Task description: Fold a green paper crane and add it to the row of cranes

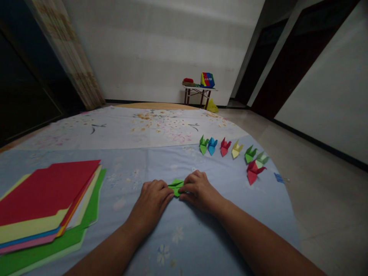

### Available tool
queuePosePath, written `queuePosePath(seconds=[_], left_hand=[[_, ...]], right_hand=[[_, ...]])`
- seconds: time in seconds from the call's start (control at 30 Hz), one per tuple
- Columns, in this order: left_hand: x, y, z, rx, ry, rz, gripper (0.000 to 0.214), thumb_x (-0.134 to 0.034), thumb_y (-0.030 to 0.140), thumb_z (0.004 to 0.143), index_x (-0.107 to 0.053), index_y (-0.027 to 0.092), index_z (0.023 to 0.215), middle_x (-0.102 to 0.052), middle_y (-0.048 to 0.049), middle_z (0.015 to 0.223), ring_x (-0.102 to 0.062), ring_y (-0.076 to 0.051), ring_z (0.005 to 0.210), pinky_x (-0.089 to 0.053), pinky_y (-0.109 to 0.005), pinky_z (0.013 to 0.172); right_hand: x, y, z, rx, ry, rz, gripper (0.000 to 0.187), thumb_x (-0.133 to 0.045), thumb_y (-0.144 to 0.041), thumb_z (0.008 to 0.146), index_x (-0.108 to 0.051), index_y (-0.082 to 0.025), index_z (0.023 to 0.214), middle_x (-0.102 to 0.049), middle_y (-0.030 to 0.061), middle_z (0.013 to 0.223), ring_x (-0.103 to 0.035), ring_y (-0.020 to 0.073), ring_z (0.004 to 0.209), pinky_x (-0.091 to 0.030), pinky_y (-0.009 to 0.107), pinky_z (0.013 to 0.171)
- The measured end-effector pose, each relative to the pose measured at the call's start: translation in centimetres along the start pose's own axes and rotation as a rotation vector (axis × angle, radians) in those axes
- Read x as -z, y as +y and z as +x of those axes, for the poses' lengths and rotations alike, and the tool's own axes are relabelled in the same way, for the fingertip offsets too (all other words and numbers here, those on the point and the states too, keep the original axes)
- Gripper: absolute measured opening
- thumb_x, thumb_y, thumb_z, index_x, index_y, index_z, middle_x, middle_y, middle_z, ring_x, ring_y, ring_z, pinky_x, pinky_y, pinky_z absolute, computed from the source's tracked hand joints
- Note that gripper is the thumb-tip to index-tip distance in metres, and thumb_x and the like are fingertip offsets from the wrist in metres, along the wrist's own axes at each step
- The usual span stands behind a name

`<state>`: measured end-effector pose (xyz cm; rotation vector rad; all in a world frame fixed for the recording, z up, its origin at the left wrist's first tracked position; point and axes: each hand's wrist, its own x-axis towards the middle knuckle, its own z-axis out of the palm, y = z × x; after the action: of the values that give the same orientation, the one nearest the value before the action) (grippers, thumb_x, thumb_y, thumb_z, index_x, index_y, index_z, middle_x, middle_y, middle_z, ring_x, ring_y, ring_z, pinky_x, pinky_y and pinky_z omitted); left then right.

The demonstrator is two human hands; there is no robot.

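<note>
A small piece of folded green paper (176, 186) lies on the blue cloth between my two hands. My left hand (156, 195) grips its left edge, fingers closed together. On its right side, the thumb and fingers of my right hand (198, 191) pinch the paper. Parts of the paper are hidden under my fingertips. Farther off to the right stand several finished paper cranes, among them a blue crane (212, 145), a yellow crane (236, 149) and a red crane (253, 172).
A stack of coloured paper sheets (43, 191) lies on the left of the round table. A blue binder clip (278, 178) sits at the right edge of the tablecloth (161, 241). Beyond the table, a small side table (198, 89) stands by the wall.
</note>
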<state>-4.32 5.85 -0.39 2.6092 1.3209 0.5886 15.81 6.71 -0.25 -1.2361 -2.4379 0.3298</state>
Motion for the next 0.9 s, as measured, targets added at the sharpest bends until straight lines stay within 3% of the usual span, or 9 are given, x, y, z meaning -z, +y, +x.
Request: queuePosePath(seconds=[0.23,0.4,0.7,0.9], left_hand=[[0.0,0.0,0.1,0.007,-0.020,0.008,0.021,-0.044,0.029,0.089,-0.064,0.021,0.085,-0.059,-0.0025,0.083,-0.052,-0.020,0.083,-0.035,-0.038,0.079],[-0.1,-0.2,0.1,0.019,0.005,-0.065,0.013,-0.052,0.029,0.085,-0.063,0.023,0.087,-0.060,-0.0013,0.084,-0.053,-0.019,0.085,-0.036,-0.036,0.079],[-0.3,0.0,0.5,0.135,0.033,-0.148,0.019,-0.049,0.030,0.085,-0.063,0.021,0.077,-0.061,-0.0010,0.079,-0.054,-0.019,0.081,-0.037,-0.035,0.076],[-0.5,-0.4,0.5,0.215,0.063,-0.214,0.014,-0.052,0.031,0.083,-0.061,0.020,0.086,-0.063,-0.0009,0.082,-0.056,-0.019,0.080,-0.038,-0.034,0.078]], right_hand=[[-0.4,-0.4,0.1,-0.046,0.008,0.042,0.018,-0.054,-0.036,0.085,-0.068,-0.023,0.086,-0.060,0.0042,0.085,-0.045,0.0186,0.088,-0.027,0.033,0.077],[-0.6,-0.4,0.2,-0.141,0.017,0.086,0.017,-0.056,-0.034,0.084,-0.067,-0.022,0.081,-0.059,0.0027,0.080,-0.045,0.0177,0.086,-0.027,0.033,0.077],[-0.7,-0.5,0.7,-0.215,-0.004,0.109,0.017,-0.055,-0.031,0.084,-0.067,-0.020,0.079,-0.062,0.0025,0.077,-0.048,0.0169,0.083,-0.026,0.031,0.076],[-1.1,-0.5,0.9,-0.271,0.045,0.115,0.013,-0.059,-0.031,0.080,-0.065,-0.020,0.075,-0.062,0.0011,0.074,-0.048,0.0159,0.079,-0.026,0.030,0.074]])
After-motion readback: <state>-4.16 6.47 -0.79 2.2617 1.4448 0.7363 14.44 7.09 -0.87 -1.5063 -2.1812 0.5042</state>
